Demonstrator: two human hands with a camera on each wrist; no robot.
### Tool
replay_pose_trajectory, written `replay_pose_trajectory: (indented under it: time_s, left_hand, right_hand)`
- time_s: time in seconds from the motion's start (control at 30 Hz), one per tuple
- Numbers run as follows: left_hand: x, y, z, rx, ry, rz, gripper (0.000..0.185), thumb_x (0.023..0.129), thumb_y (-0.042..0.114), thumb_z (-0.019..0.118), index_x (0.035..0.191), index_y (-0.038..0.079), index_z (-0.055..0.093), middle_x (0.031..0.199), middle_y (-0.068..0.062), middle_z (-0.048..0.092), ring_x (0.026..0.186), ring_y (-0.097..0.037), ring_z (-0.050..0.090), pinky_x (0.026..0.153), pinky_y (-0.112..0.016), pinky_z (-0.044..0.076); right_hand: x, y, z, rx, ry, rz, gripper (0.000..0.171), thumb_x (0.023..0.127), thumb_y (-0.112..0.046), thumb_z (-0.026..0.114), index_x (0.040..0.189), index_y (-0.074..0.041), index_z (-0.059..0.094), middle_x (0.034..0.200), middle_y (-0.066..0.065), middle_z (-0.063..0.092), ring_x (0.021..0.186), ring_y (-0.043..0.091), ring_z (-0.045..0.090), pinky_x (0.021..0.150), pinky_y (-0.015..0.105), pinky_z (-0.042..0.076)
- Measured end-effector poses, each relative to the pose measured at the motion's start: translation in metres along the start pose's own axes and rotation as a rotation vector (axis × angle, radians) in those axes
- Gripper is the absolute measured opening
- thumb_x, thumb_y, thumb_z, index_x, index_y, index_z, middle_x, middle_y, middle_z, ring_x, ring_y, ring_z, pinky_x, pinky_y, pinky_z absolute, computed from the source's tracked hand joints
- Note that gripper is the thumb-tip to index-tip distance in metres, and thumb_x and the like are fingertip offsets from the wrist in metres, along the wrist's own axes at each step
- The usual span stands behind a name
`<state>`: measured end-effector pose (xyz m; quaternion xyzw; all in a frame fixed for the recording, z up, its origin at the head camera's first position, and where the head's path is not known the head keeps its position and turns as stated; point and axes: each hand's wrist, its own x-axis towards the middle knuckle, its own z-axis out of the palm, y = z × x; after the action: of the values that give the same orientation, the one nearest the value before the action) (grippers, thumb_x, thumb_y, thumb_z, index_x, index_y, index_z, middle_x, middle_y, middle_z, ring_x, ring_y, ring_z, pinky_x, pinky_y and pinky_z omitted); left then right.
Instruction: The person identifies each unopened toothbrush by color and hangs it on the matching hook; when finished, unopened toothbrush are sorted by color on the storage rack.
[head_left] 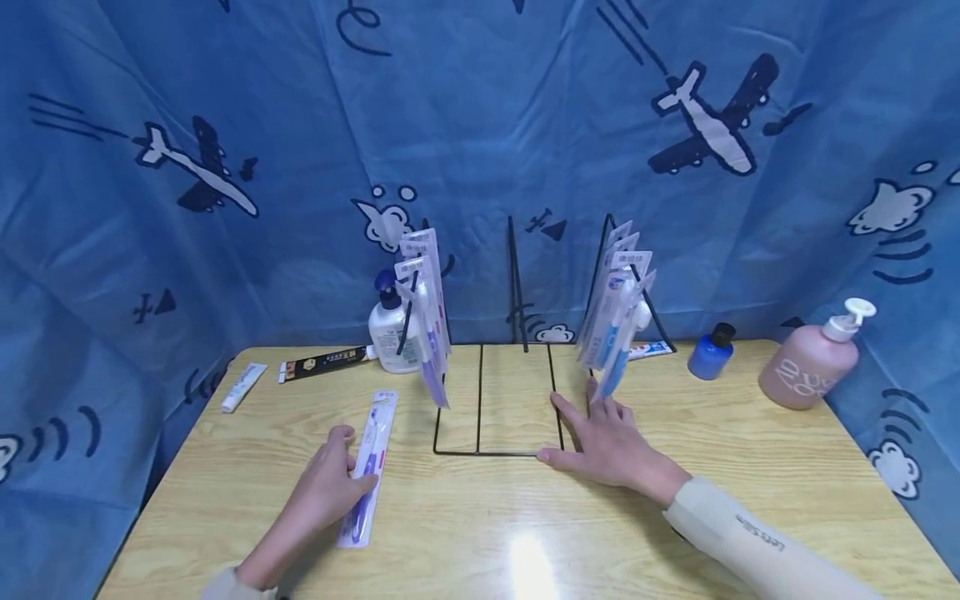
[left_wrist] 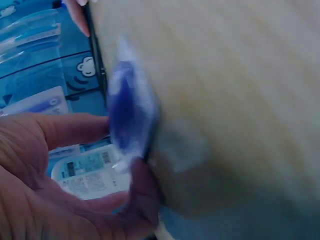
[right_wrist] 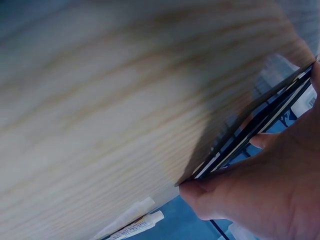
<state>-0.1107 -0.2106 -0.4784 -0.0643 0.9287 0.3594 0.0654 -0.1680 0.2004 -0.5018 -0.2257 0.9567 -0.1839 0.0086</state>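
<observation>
Head view shows us a pale wood-grain bench (head_left: 720, 467). Near its left edge, our left hand (head_left: 326, 483) pinches a flat, clear blister-packed purple toothbrush (head_left: 369, 467). Our right hand (head_left: 607, 446) presses flat, fingers spread, on the thin black wire rack (head_left: 480, 450). Sleeve lettering reads "Let's Slim".

Left hand (head_left: 330, 483) sits low near the table's front-left, forearm coming in from the front edge, fingers curled with the thumb pinching inward. Right hand (head_left: 607, 446) lies flat, palm down, around the middle of the table, fingers spread and pretty straight, thumb out to the side. Right forearm's in a pale sleeve, angling in from the front-right corner.
</observation>
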Motion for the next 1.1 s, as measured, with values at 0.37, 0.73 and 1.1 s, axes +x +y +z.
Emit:
replay_pose_trajectory:
  time_s: [0.37,0.73,1.1]
  left_hand:
    - [-0.011,0.0,-0.006,-0.125,-0.082,0.005,0.052,0.088,-0.003,0.081,0.134,-0.007,0.057,0.103,-0.015,0.067,0.087,-0.025,0.066,0.069,-0.041,0.06]
    - [-0.028,-0.017,-0.027,-0.391,-0.288,0.064,0.046,0.092,-0.002,0.083,0.131,0.001,0.059,0.093,-0.007,0.064,0.082,-0.023,0.056,0.068,-0.027,0.045]
    - [-0.033,-0.022,-0.042,-0.341,-0.552,0.173,0.038,0.097,0.004,0.08,0.13,0.006,0.061,0.094,-0.008,0.064,0.089,-0.025,0.056,0.071,-0.028,0.041]
  right_hand:
    - [0.006,0.016,0.016,-0.021,0.003,0.011,0.102,0.095,-0.083,0.059,0.17,-0.017,0.04,0.167,0.048,0.015,0.153,0.065,0.022,0.114,0.078,0.031]
    - [0.003,-0.002,-0.003,-0.041,-0.053,0.045,0.096,0.098,-0.075,0.064,0.169,-0.014,0.043,0.163,0.051,0.021,0.146,0.071,0.03,0.109,0.079,0.035]
    - [0.001,-0.005,-0.006,-0.032,-0.053,0.052,0.095,0.099,-0.073,0.064,0.169,-0.014,0.042,0.165,0.049,0.017,0.153,0.066,0.023,0.113,0.077,0.033]
